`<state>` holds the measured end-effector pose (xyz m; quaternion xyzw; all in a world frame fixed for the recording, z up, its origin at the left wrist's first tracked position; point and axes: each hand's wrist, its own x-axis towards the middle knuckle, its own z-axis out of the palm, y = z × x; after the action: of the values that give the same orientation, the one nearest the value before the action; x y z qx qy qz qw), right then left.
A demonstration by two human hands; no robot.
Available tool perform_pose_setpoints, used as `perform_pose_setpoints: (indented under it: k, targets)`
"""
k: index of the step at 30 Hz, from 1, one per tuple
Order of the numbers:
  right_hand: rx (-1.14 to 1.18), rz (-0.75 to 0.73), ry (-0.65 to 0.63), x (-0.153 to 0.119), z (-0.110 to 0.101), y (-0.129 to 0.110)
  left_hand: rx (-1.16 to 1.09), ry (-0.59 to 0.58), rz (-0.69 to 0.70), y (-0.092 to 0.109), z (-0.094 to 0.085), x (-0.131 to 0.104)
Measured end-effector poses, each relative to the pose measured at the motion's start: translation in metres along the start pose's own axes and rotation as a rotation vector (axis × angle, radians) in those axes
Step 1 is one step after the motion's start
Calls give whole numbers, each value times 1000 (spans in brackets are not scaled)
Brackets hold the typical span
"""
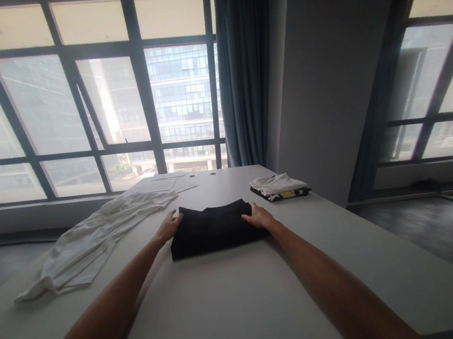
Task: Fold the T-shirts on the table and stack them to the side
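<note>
A black folded garment (213,229) lies on the white table (227,307) in front of me; its exact kind cannot be made out. My left hand (169,225) grips its far left corner, thumb on top and the other fingers partly hidden behind the cloth. At the far right corner my right hand (259,216) pinches the fabric in the same way, thumb over the top. The upper edge of the cloth sags slightly between both hands.
To the left, a white garment (106,234) is spread loosely along the table. Some white sheets (162,184) lie at the back left. A folded stack of clothes (280,185), white on top with a black patterned piece beneath, sits near the right edge. Windows and a dark curtain (245,68) stand beyond.
</note>
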<state>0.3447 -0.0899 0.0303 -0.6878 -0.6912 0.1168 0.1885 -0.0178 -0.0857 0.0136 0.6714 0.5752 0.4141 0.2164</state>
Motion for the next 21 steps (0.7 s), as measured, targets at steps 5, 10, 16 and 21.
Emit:
perform_pose_setpoints:
  k: [5,10,16,21]
  targets:
    - [-9,-62,62,-9,-2,7,218,-34,-28,-19,3,3]
    - [18,-156,178,-13,-9,9,449,76,-78,-24,8,7]
    - [-2,-140,127,-18,-11,11,348,74,-34,-11,5,7]
    - [51,-107,112,-16,-5,12,267,84,-91,2,8,10]
